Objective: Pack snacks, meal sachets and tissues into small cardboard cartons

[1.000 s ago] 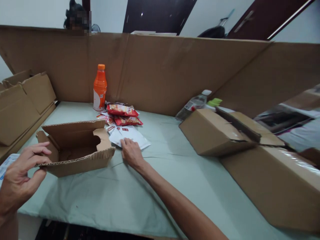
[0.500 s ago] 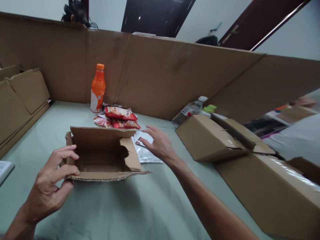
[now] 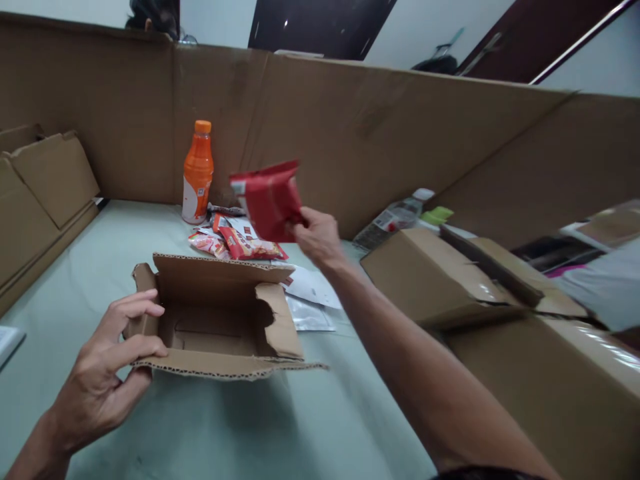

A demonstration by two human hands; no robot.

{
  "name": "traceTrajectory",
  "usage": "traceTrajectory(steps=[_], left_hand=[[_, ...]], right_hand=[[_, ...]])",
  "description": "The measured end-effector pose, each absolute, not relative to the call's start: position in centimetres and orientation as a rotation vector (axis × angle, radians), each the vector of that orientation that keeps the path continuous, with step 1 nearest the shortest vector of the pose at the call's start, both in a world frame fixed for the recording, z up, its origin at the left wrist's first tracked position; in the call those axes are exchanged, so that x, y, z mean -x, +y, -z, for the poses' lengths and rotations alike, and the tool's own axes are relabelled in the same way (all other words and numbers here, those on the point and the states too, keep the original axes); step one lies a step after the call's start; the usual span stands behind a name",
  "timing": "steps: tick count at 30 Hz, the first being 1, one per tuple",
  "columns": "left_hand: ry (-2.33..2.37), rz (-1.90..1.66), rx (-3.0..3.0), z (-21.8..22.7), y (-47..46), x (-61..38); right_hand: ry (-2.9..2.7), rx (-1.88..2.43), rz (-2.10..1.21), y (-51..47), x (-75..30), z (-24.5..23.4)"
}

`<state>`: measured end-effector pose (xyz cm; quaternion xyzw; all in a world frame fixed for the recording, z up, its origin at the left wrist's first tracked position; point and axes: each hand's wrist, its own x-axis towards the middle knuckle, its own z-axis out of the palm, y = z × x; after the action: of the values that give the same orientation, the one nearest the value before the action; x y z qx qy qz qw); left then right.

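A small open cardboard box [image 3: 220, 320] lies on the pale green table [image 3: 210, 433] in front of me. My left hand [image 3: 107, 370] grips its left end, fingers curled over the flap. My right hand [image 3: 316, 235] is raised behind the box, closed on a red snack packet [image 3: 269, 199] held in the air. Under the packet, a small pile of red snack packets [image 3: 247, 245] and white and silver sachets [image 3: 310, 297] lies on the table. The box's inside looks bare.
An orange drink bottle [image 3: 198, 172] stands at the back by a tall cardboard wall [image 3: 360, 133]. Larger cardboard boxes [image 3: 450, 280] lie at the right, a clear bottle [image 3: 395, 217] behind them. Flattened cartons [image 3: 40, 193] lean at the left. A person's hair [image 3: 153, 17] shows over the wall.
My right hand left the white sachets, reached to the snack pile and lifted a red packet. My left hand pulled the open box closer and to the right.
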<state>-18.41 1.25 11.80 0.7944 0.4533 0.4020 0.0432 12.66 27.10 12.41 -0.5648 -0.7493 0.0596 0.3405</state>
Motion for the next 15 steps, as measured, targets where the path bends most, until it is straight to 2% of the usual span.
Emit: traceTrajectory(steps=[6, 10, 15], left_hand=[[1.385, -1.278, -2.451, -12.7, 0.3, 17.0], [1.471, -1.308, -2.440, -13.2, -1.6, 16.9], [1.561, -1.270, -2.471, -12.9, -2.7, 17.4]], right_hand=[[-1.562, 0.836, -0.663, 17.0, -15.4, -18.8], [-1.876, 0.773, -0.775, 10.5, -13.7, -21.8], [-2.367, 0.879, -0.790, 8.3, -9.2, -20.5]])
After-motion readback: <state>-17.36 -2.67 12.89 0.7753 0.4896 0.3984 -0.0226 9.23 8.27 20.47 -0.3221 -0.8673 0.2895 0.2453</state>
